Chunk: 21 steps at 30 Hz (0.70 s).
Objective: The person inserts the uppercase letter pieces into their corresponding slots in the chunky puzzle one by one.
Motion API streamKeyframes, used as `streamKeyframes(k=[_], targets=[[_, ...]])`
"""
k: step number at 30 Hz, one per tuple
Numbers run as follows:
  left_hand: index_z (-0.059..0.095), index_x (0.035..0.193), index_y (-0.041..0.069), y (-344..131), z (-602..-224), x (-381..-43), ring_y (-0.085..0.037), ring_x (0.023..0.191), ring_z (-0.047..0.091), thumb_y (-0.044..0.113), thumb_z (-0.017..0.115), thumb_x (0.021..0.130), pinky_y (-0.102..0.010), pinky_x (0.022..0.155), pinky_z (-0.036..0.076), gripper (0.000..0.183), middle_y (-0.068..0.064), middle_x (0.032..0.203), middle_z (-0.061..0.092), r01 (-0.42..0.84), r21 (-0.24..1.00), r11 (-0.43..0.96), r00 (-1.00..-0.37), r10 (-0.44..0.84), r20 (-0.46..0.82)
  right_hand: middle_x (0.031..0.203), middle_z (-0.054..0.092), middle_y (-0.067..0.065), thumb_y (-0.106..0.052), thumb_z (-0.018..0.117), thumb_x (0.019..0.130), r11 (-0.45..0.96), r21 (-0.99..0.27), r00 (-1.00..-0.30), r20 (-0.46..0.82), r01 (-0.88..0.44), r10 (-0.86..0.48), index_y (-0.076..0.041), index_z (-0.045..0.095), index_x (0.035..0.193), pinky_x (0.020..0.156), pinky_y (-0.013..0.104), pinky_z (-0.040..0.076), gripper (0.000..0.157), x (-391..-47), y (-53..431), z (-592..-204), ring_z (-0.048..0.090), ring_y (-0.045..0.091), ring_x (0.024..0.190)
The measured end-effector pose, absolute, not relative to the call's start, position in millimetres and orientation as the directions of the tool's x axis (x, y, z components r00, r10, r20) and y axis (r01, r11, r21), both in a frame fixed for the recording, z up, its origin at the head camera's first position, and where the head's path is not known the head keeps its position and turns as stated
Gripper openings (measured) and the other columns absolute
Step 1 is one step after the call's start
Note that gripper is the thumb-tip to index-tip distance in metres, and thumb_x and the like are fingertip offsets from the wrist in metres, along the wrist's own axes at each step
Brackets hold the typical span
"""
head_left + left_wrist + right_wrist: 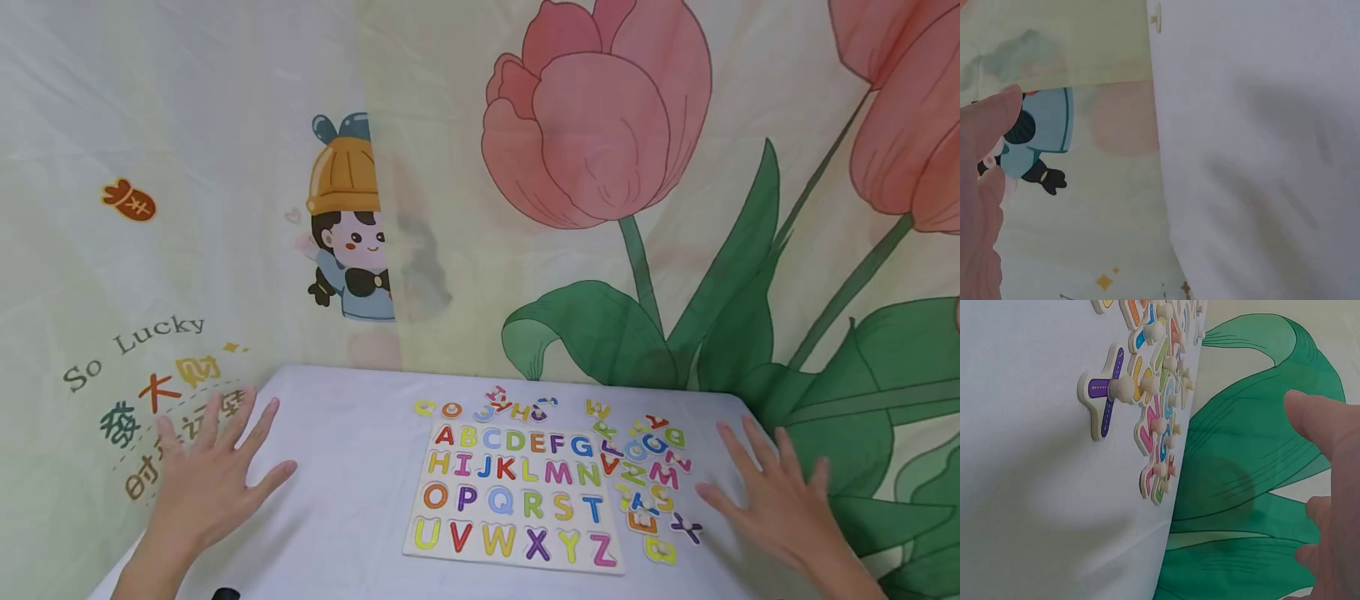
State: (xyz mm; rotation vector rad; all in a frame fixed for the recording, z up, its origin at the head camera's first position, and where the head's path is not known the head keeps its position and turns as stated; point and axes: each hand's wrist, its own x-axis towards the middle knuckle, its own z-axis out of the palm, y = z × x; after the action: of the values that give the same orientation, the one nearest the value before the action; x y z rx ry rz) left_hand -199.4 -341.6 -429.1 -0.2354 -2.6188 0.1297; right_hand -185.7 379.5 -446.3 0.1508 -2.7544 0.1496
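Head view looks forward-down — wrist views (nearer, sideways) share its table (337,467).

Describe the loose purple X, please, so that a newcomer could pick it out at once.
On the white table, find the alphabet board and, right of it in the head view, the scattered loose letters. The X lies furthest right, set apart by its crossed purple arms.

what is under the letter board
The letter board appears to lie on the white tabletop, which shows along its left and near edges; the part directly beneath is covered, so anything there cannot be seen.
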Motion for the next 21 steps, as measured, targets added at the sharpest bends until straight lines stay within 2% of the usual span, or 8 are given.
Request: streamKeyframes(k=[3, 9, 13, 18, 21], targets=[[0.012, 0.173, 0.031, -333.4, -435.0, -199.9, -0.038, 0.164, -0.013, 0.074, 0.061, 0.093, -0.076, 0.115, -0.025, 0.103, -0.006, 0.18, 0.005, 0.163, -0.123, 0.979, -0.861, 0.202, 0.467, 0.174, 0.013, 0.026, -0.066, 0.067, 0.095, 0.988, -0.087, -0.927, 0.366, -0.129, -0.089, -0.017, 0.017, 0.172, 0.1, 0.098, 0.003, 0.104, -190.2, 372.6, -449.0, 0.009, 0.064, 0.153], [0.015, 0.173, 0.026, -314.6, -446.2, -201.5, -0.036, 0.164, -0.015, 0.07, 0.062, 0.095, -0.074, 0.115, -0.026, 0.101, -0.007, 0.18, 0.009, 0.207, -0.075, 0.975, -0.868, 0.219, 0.445, 0.172, 0.019, 0.03, -0.064, 0.068, 0.094, 0.978, -0.14, -0.939, 0.329, -0.156, -0.103, -0.014, 0.02, 0.171, 0.105, 0.095, -0.001, 0.103, -205.6, 352.0, -449.1, 0.014, 0.066, 0.151], [0.02, 0.172, 0.025, -299.8, -452.8, -201.5, -0.038, 0.165, -0.005, 0.069, 0.062, 0.096, -0.075, 0.117, -0.023, 0.098, -0.007, 0.179, 0.012, 0.246, -0.016, 0.969, -0.871, 0.228, 0.435, 0.172, 0.018, 0.03, -0.06, 0.07, 0.095, 0.97, -0.182, -0.95, 0.296, -0.163, -0.104, -0.012, 0.023, 0.17, 0.108, 0.093, 0.001, 0.101, -214.6, 335.3, -447.4, 0.015, 0.066, 0.15], [0.03, 0.17, 0.02, -282.9, -456.6, -202.4, -0.044, 0.163, 0.012, 0.067, 0.064, 0.096, -0.083, 0.118, -0.008, 0.094, -0.008, 0.178, 0.019, 0.288, 0.031, 0.957, -0.866, 0.247, 0.434, 0.17, 0.023, 0.03, -0.059, 0.071, 0.094, 0.958, -0.216, -0.948, 0.296, -0.189, -0.12, -0.009, 0.032, 0.167, 0.107, 0.093, 0.008, 0.097, -220.6, 314.4, -445.9, 0.019, 0.064, 0.15], [0.032, 0.169, 0.019, -275.9, -458.2, -201.2, -0.045, 0.161, 0.016, 0.067, 0.065, 0.095, -0.085, 0.117, -0.003, 0.095, -0.01, 0.177, 0.022, 0.288, 0.049, 0.956, -0.874, 0.242, 0.421, 0.169, 0.026, 0.03, -0.058, 0.073, 0.093, 0.951, -0.23, -0.944, 0.301, -0.206, -0.131, -0.008, 0.035, 0.165, 0.107, 0.093, 0.011, 0.095, -223.0, 304.0, -447.2, 0.022, 0.064, 0.15]])
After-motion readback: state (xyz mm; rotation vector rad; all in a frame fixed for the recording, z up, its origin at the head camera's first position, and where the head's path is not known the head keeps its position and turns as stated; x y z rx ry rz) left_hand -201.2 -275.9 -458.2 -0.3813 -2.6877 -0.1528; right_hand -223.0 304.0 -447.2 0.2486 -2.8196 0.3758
